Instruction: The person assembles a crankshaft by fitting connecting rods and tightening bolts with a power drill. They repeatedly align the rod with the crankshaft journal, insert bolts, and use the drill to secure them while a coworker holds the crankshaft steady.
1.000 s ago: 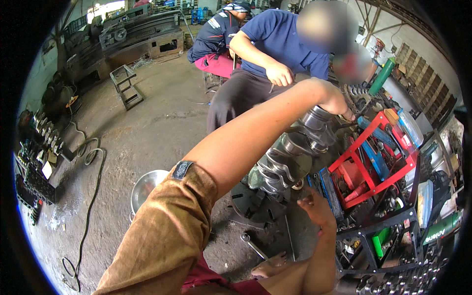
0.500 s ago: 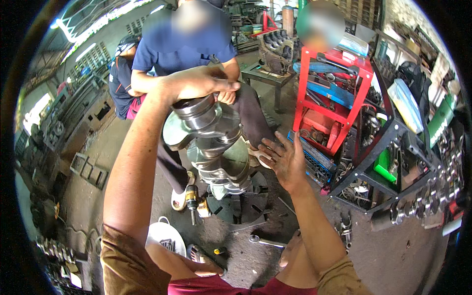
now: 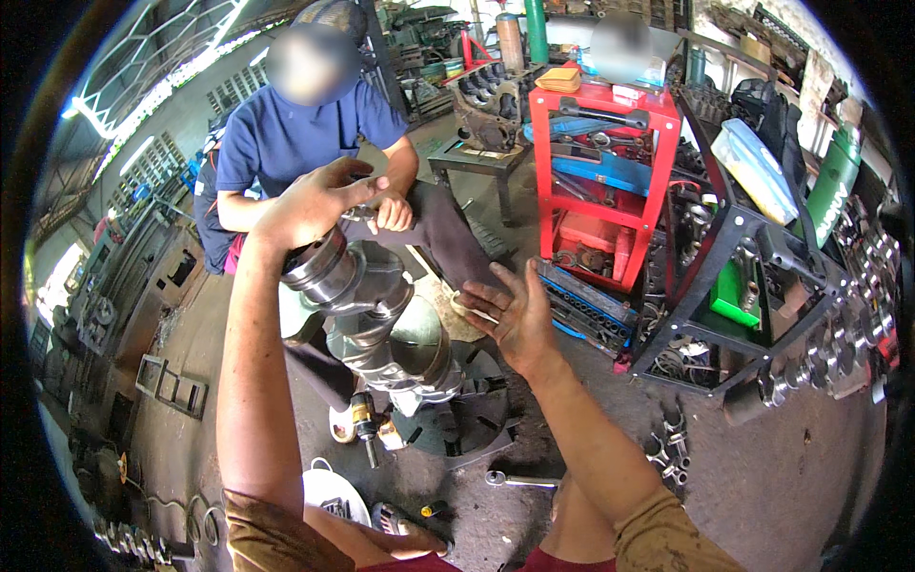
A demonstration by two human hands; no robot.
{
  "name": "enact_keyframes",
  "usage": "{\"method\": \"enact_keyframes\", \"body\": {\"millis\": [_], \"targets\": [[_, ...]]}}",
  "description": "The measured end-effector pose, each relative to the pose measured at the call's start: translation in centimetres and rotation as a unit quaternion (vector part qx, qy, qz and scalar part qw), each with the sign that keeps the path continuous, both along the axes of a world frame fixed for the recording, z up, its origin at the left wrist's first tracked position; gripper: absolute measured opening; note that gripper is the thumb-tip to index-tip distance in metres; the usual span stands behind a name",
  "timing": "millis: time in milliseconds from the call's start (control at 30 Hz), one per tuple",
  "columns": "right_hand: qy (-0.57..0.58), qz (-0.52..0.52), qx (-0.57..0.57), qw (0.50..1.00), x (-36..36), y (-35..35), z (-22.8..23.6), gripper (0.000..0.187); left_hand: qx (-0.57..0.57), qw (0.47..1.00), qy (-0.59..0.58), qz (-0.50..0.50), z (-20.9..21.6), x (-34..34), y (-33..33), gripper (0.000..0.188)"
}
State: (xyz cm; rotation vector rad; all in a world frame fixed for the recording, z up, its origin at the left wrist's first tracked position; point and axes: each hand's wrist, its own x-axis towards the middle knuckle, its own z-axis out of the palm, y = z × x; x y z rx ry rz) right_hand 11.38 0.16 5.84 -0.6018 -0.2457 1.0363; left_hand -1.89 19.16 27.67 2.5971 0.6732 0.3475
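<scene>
A large shiny crankshaft (image 3: 376,329) stands on end on a dark slotted round plate (image 3: 481,410) in front of me and leans leftward in the picture. My left hand (image 3: 310,202) reaches over its upper end, thumb and fingers apart; whether the palm presses on the metal is hidden. To the right of the crankshaft, my right hand (image 3: 515,319) is held in the air with its fingers spread and nothing in it. Facing me sits a person in a blue shirt (image 3: 295,143), whose hand (image 3: 389,212) is close to my left fingertips.
A yellow-and-black power tool (image 3: 364,424), a ratchet wrench (image 3: 522,480) and a white bucket (image 3: 348,491) are on the floor. To the right stand a red tool cart (image 3: 658,153), an open socket set (image 3: 586,310) and a black rack (image 3: 705,381). An engine block (image 3: 486,105) sits behind.
The view has shifted, so the crankshaft appears farther left and more tilted. My left hand stays over its top with the fingers more parted; my right hand remains spread beside it.
</scene>
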Motion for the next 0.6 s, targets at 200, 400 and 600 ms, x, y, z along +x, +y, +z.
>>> {"method": "enact_keyframes", "body": {"millis": [200, 400, 600], "targets": [[0.007, -0.028, -0.034, 0.999, -0.6, 0.7, -0.8, 0.090, -0.047, 0.999, -0.014, -0.020, 0.1, 0.1, -0.3, 0.063], [0.011, -0.012, -0.030, 0.999, -0.8, 0.3, -1.0, 0.084, -0.049, 0.998, -0.022, -0.021, 0.0, 0.1, -0.6, 0.057], [-0.014, -0.009, -0.043, 0.999, -0.9, 0.3, -1.2, 0.086, -0.016, 0.997, 0.004, -0.072, -0.2, -0.3, 1.5, 0.055]]}}
